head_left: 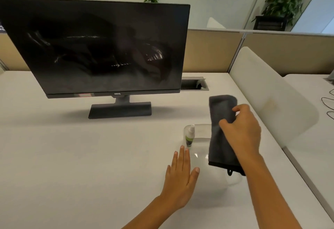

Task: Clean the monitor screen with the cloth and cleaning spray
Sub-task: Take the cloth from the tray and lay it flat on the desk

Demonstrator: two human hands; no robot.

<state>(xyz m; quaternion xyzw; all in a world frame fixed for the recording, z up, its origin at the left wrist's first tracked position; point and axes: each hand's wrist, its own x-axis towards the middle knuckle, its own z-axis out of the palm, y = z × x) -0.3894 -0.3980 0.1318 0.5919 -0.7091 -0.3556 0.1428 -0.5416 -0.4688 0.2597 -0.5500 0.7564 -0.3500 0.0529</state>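
Note:
A black monitor (101, 48) stands on its base at the back left of the white desk, its dark screen marked with pale smears and streaks. My right hand (242, 129) grips a folded dark grey cloth (221, 120) and holds it above a clear plastic tray (202, 129). A small spray bottle (190, 135) with a white top and green label stands upright in the tray's left corner. My left hand (182, 174) lies flat and open, fingers together, at the tray's left edge, just below the bottle.
A white desk (81, 156) spans the view. An open cable hatch (194, 84) sits behind the monitor's right side. A white curved divider (267, 91) rises at the right, with cables (328, 102) beyond it. Beige partitions and potted plants (283, 3) line the back.

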